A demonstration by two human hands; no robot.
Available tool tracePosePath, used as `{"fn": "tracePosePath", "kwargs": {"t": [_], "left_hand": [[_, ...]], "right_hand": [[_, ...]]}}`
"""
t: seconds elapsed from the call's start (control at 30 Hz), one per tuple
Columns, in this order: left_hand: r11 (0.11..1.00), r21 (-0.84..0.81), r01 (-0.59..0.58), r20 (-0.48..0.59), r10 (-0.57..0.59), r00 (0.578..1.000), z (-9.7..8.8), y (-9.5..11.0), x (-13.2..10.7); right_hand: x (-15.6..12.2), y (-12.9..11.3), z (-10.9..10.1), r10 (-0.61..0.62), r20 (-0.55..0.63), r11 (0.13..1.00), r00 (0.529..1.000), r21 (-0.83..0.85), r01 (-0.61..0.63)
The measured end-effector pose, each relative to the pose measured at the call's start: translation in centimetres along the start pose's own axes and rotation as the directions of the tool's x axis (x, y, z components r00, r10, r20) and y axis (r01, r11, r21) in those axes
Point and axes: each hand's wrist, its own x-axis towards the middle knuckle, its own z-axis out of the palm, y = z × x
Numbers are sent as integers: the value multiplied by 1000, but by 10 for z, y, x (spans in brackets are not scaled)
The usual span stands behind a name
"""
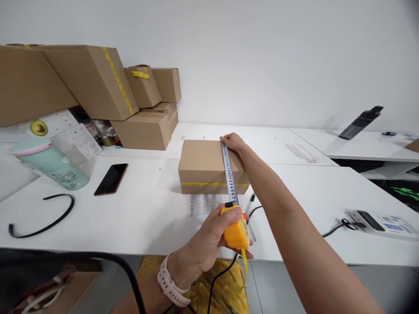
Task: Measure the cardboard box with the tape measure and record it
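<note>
A closed cardboard box (203, 159) with yellow tape along its front side rests on the white table. My left hand (216, 229) is wrapped round a yellow tape measure (236, 231), held in front of the box near the table's front edge. Its metal blade (228, 172) runs out across the box's top to the far edge. There my right hand (233, 141) pinches the blade's end against the box; the fingertips are partly hidden. Partly under the box lies a printed sheet (199, 206), and a pen (250, 203) is beside the tape measure.
Stacked cardboard boxes (140, 131) stand at the back left. A phone (111, 179), a mint tumbler (54, 165) and a black strip (49, 233) lie at left. To the right are a scale-like device with a display (371, 220) and a dark bottle (360, 123).
</note>
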Motion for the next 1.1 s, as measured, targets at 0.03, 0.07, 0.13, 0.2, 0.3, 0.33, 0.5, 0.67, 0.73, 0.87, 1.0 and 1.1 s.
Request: {"fn": "tracePosePath", "kwargs": {"t": [0.03, 0.07, 0.13, 0.2, 0.3, 0.33, 0.5, 0.67, 0.73, 0.87, 1.0, 1.1], "left_hand": [[1000, 0, 5, -9, -5, 1000, 1, 1, 1], [1000, 3, 8, -12, -8, 1000, 1, 2, 1], [1000, 16, 8, -8, -8, 1000, -1, 5, -2], [999, 53, -8, -6, 8, 1000, -9, 10, -11], [976, 174, -131, -90, 149, 985, -36, 17, -28], [950, 241, -196, -138, 234, 963, -48, 20, -32], [793, 528, -304, -300, 509, 807, -114, 31, -26], [855, 452, -256, -234, 390, 890, -138, 51, -7], [841, 452, -297, -196, 419, 887, -135, 68, -3], [794, 504, -341, -137, 463, 876, -119, 111, 7], [772, 529, -351, -161, 498, 852, -100, 133, 15], [765, 503, -402, -133, 528, 839, -84, 114, 10]], "right_hand": [[0, 0, 0, 2, 6, 1000, 1000, 6, -2], [2, -2, 1, 8, 11, 1000, 1000, 6, -8], [15, -11, -1, 18, 0, 1000, 1000, -5, -18], [36, -21, -10, -15, -64, 1000, 998, -2, 15], [55, -25, -34, -110, -296, 989, 949, 60, 133], [53, -20, -44, -115, -382, 986, 917, 65, 151], [-16, 41, -62, -79, -442, 988, 894, -156, 10], [-66, 54, -40, -123, -197, 976, 973, -203, 83], [-61, 37, -39, -161, -225, 965, 961, -239, 106], [-25, -4, -53, -213, -351, 905, 912, -424, 48], [15, -24, -58, -384, -380, 762, 842, -645, 56], [33, -28, -46, -477, -226, 714, 849, -663, 225]]}}
